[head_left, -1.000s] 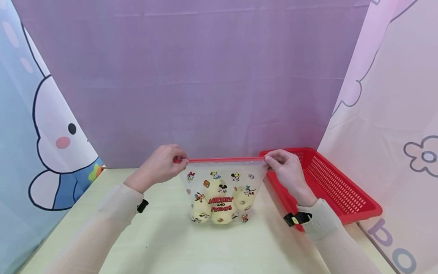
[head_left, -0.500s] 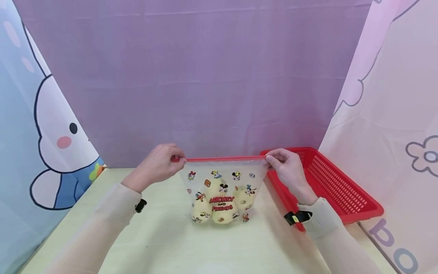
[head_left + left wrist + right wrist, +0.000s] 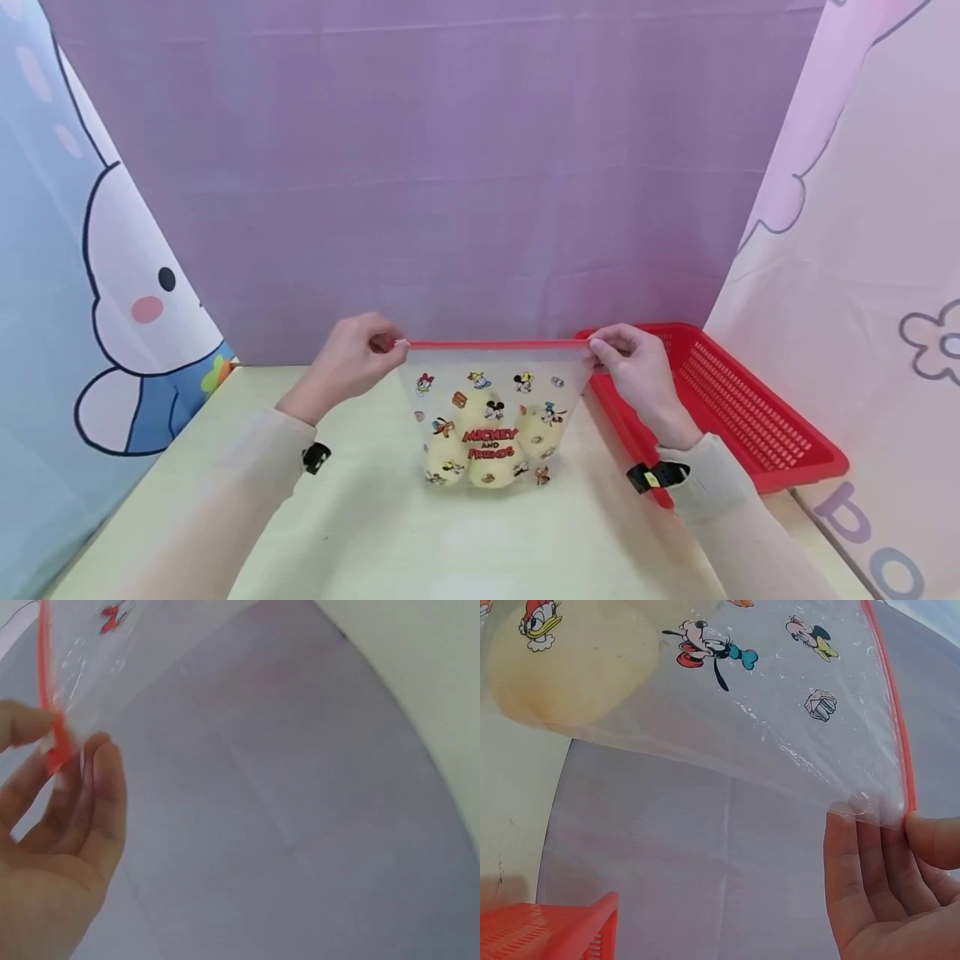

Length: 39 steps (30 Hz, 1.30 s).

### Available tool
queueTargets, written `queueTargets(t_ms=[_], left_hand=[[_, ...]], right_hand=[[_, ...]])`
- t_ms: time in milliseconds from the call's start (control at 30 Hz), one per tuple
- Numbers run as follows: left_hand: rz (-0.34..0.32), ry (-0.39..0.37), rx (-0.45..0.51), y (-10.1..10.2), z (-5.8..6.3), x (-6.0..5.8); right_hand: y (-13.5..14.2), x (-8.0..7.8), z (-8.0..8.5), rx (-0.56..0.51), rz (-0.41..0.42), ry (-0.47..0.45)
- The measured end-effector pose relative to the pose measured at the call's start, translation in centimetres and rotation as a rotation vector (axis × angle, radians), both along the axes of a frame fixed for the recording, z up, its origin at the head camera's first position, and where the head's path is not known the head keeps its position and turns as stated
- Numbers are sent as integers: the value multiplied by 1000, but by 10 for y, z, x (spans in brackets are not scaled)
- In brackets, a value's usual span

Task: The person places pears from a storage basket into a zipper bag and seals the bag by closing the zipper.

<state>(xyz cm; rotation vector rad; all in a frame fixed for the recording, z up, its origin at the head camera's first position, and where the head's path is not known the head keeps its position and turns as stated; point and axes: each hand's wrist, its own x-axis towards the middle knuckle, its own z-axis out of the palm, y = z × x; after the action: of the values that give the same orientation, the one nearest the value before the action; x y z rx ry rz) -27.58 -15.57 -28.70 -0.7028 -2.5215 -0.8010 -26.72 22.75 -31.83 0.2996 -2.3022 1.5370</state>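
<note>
A clear zip bag (image 3: 495, 371) with a red zip strip (image 3: 498, 344) and cartoon prints stands upright, its bottom low over the table. Inside it are several pale yellow rounded things (image 3: 495, 475), partly hidden by the printing. My left hand (image 3: 356, 358) pinches the strip's left end between thumb and forefinger. A small whitish piece (image 3: 49, 742) shows under that thumb in the left wrist view. At the opposite top corner, my right hand (image 3: 637, 375) pinches the strip's right end, its other fingers behind the film. The strip is drawn straight between both hands.
A red plastic basket (image 3: 750, 417) with slotted sides stands on the table's right side, partly behind my right forearm. The pale table (image 3: 375, 550) ends at a purple cloth (image 3: 480, 167) at the back. Printed curtains (image 3: 127, 333) hang at both sides.
My left hand has shifted slightly left along the strip, so a little more red shows between the hands. My right hand keeps its grip on the corner. The view has drifted slightly.
</note>
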Motion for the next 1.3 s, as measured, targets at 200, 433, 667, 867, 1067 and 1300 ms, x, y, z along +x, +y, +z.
queueTargets(t_ms=[200,433,667,867,1067,1300], left_hand=[[10,-16,143,1,-11,0],[-15,-20,208,1,-14,6],[-32,-65,234,-1,-12,11],[5,-157,204,1,-13,0],[89,-186,219,10,-23,-16],[134,-149,192,23,-38,-26]], right_hand=[[0,4,0,-2,5,-6],[0,10,3,-8,-3,7],[-1,16,9,11,-16,15],[-6,8,6,-4,-63,-64],[-17,-6,-9,53,-108,-24],[-27,-11,-26,189,-57,-32]])
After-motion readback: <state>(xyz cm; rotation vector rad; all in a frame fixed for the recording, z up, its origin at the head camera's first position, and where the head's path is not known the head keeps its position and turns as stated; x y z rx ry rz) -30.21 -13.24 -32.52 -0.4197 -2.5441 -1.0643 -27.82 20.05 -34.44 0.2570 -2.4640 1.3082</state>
